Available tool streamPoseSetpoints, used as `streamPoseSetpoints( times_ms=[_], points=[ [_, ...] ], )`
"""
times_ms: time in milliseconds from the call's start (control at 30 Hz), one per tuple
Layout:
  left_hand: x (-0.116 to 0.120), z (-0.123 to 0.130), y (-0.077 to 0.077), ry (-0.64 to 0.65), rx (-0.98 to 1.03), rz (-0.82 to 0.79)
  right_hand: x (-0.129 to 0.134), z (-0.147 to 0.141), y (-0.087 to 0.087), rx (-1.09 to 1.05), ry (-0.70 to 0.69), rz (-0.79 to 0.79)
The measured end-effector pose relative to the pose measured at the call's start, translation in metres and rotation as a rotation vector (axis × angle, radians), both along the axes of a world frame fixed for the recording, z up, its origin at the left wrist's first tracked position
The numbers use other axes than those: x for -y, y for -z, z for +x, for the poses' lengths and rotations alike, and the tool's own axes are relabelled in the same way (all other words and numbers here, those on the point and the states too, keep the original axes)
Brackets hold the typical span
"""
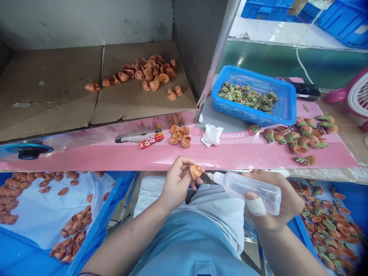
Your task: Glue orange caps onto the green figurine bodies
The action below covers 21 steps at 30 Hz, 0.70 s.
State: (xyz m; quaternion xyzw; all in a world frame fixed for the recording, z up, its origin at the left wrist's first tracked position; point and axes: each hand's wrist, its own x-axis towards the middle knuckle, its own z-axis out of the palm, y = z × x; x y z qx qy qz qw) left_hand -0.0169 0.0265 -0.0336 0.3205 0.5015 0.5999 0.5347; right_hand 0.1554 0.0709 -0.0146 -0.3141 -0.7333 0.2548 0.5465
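Between its thumb and fingers, my left hand pinches a small orange cup-shaped piece. My right hand is wrapped round a clear plastic squeeze bottle, tilted on its side. The bottle's thin nozzle points left, its tip at or very near the rim of the orange piece; whether they touch I cannot tell. Just beyond my hands, several more orange pieces lie grouped on the pink mat, with a crumpled white tissue to their right.
Orange pieces lie on cardboard inside a metal booth. A blue basket holds green figures; joined green-and-orange pieces lie beside it. A red packet rests on the mat. Blue bins flank my lap. A pink fan stands right.
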Motion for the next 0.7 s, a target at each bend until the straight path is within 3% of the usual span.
streamPoseSetpoints(
  times_ms=[100, 700],
  points=[
    [0.0002, -0.0002, 0.0005, 0.002, -0.004, 0.001, 0.0012, -0.0049, -0.0029, -0.113, -0.019, -0.012],
    [-0.0006, 0.0005, 0.0006, 0.007, 0.007, -0.043, 0.0018, -0.0101, -0.0095, -0.081, -0.055, -0.077]
  ],
)
